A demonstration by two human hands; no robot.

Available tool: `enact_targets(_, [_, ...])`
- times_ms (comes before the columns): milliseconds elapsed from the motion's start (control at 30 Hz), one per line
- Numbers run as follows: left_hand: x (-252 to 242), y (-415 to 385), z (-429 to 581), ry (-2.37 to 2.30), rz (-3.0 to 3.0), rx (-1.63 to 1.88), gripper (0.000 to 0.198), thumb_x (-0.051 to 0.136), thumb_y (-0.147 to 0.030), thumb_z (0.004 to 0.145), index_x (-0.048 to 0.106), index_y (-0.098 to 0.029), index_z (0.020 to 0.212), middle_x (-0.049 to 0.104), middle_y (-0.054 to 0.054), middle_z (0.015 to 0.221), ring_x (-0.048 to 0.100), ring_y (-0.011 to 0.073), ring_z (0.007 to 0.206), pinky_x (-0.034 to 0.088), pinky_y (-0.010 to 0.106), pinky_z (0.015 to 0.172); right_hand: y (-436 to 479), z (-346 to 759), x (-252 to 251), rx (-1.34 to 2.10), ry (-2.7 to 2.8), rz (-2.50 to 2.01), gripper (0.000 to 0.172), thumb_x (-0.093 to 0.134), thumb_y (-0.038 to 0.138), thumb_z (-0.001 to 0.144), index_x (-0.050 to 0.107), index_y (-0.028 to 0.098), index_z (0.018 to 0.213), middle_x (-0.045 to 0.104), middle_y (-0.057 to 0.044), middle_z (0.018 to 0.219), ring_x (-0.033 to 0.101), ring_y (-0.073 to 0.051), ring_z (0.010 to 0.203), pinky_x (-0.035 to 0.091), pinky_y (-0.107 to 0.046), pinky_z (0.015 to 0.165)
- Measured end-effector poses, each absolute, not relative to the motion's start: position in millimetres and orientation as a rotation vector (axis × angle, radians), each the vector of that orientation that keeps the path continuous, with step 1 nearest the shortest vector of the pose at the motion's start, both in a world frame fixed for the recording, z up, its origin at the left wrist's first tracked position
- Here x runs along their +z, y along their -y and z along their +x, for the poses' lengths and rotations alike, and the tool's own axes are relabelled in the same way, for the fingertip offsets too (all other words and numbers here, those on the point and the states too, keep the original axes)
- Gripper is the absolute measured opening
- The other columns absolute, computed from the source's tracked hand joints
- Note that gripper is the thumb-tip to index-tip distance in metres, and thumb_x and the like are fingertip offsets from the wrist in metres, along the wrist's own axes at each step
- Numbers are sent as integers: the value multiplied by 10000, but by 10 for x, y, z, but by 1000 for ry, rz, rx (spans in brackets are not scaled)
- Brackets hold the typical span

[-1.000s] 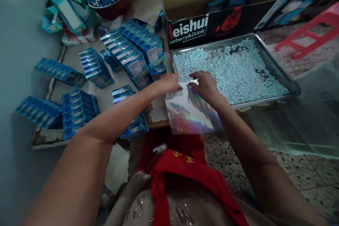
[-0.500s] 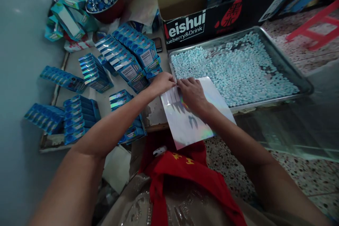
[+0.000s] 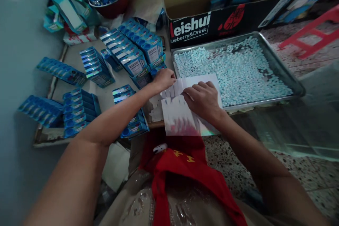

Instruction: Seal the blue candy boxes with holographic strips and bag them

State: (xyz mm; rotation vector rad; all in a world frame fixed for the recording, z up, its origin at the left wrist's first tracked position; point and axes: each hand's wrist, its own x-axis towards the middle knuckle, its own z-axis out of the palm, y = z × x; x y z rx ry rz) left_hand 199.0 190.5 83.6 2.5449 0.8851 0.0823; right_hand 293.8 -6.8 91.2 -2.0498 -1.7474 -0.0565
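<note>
Broadly, a cardboard box (image 3: 209,17) stands at the back of the table (image 3: 111,91), and just before it lies a metal tray (image 3: 288,77) full of small pale blue pellets (image 3: 238,67), with rows of blue packets (image 3: 132,51) spread to its left. The shiny sheet (image 3: 177,116) lies over the table's near edge and the tray's near left corner. The right hand (image 3: 202,99) presses on the sheet's upper part with fingers curled, while the left hand (image 3: 164,78) pinches its top left edge beside the packets.
</note>
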Motion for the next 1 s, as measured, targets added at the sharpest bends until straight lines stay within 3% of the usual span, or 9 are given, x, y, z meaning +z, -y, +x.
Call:
enact_targets(133, [899, -1842, 1927, -849, 2564, 127, 68, 730, -163, 802, 793, -186, 812, 799, 86, 942, 719, 262, 991, 509, 344, 900, 241, 2788, 1327, 78, 1407, -1906, 218, 662, 401, 973, 752, 243, 853, 602, -8, 588, 554, -181, 601, 366, -370, 688])
enact_targets(233, [1064, -1801, 1781, -850, 2450, 331, 40, 745, -202, 833, 766, -184, 804, 790, 90, 950, 721, 263, 1015, 519, 347, 907, 242, 2730, 1528, 264, 1188, -1801, 229, 744, 460, 916, 745, 255, 813, 516, 27, 546, 467, -146, 538, 359, -336, 592])
enact_targets(333, [1276, -1709, 1501, -853, 2032, 424, 319, 711, -472, 959, 734, -187, 818, 789, 99, 879, 749, 245, 935, 558, 335, 845, 143, 2677, 1570, 507, 1056, -1675, 282, 777, 508, 871, 735, 248, 767, 495, 30, 553, 434, -135, 530, 378, -315, 522])
enact_targets(433, [1408, -1508, 1120, -816, 1578, 295, 562, 740, -744, 874, 701, -183, 858, 798, 129, 842, 778, 257, 872, 597, 334, 775, 40, 2582, 1523, 642, 982, -1575, 301, 811, 507, 820, 714, 236, 731, 509, 28, 570, 424, -122, 522, 381, -297, 470])
enact_targets(500, [1421, -1336, 888, -797, 1397, 283, 635, 792, -796, 791, 674, -180, 882, 806, 146, 860, 787, 255, 853, 616, 336, 763, 1, 2503, 1486, 678, 967, -1530, 307, 825, 503, 803, 698, 237, 713, 498, 32, 567, 423, -118, 519, 377, -288, 450])
enact_targets(567, [1393, -1183, 721, -800, 1314, 349, 617, 846, -752, 770, 649, -179, 890, 810, 131, 870, 781, 220, 813, 624, 316, 751, -18, 2433, 1457, 715, 972, -1507, 315, 841, 505, 792, 695, 241, 704, 486, 33, 561, 422, -117, 516, 379, -285, 438])
enact_targets(700, [1339, -1038, 544, -831, 1341, 500, 442, 831, -567, 890, 624, -178, 853, 786, 63, 800, 740, 143, 700, 591, 246, 662, -35, 2349, 1437, 796, 990, -1506, 315, 874, 499, 771, 703, 247, 690, 468, 33, 539, 418, -120, 502, 385, -300, 443])
enact_targets(1000, [1490, -1096, -181, -889, 1617, 559, 294, 742, -401, 916, 697, -169, 740, 679, 21, 628, 613, 112, 560, 461, 222, 548, -203, 1910, 1404, 837, 1119, -1596, 311, 809, 450, 796, 681, 220, 630, 520, 15, 538, 405, -115, 521, 302, -306, 506])
